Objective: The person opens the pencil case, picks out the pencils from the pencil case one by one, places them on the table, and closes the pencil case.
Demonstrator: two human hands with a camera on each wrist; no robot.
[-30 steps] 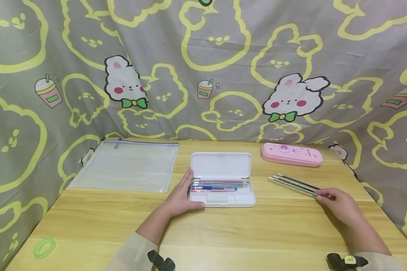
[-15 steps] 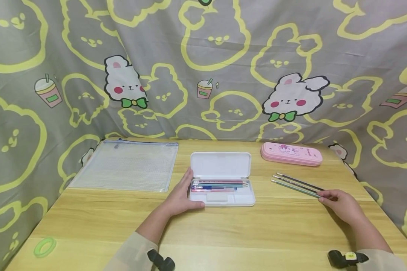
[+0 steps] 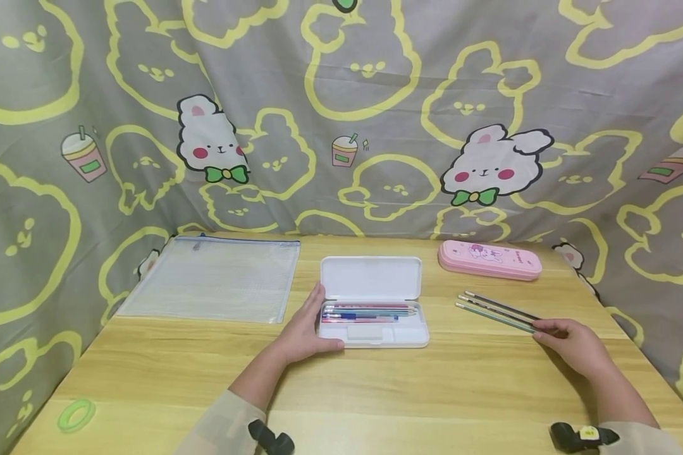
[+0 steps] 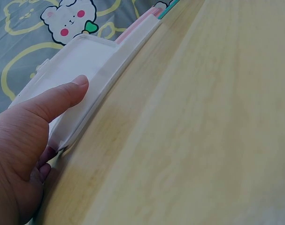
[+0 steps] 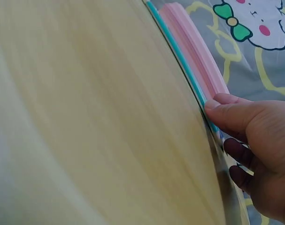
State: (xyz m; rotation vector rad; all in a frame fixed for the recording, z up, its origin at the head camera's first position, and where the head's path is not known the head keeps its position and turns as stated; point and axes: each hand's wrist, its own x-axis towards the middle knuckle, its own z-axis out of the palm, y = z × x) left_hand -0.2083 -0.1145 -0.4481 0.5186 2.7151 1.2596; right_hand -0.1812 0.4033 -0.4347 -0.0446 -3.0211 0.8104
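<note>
In the head view an open white pencil case [image 3: 411,336] lies mid-table, its lid raised at the back. My left hand [image 3: 303,328] grips its left end, thumb along the front wall and fingers up the left side. Inside lie several pencils [image 3: 370,309], a blue pen [image 3: 360,316] and a white eraser [image 3: 365,332]. To the right, my right hand [image 3: 569,344] pinches the near ends of three pencils [image 3: 501,313], dark ones and a green one, fanned low over the table. The right wrist view shows the green pencil [image 5: 180,58] under the thumb.
A closed pink pencil case [image 3: 489,260] lies at the back right, beyond the held pencils. At the back left is a clear mesh zip pouch [image 3: 210,281]. A green ring [image 3: 76,415] sits near the front left. Patterned cloth [image 3: 284,82] hangs behind the table.
My right hand has shifted slightly right with the pencils. The green pencil's far end has swung toward the front, fanning the three a little wider. The left hand stays put.
</note>
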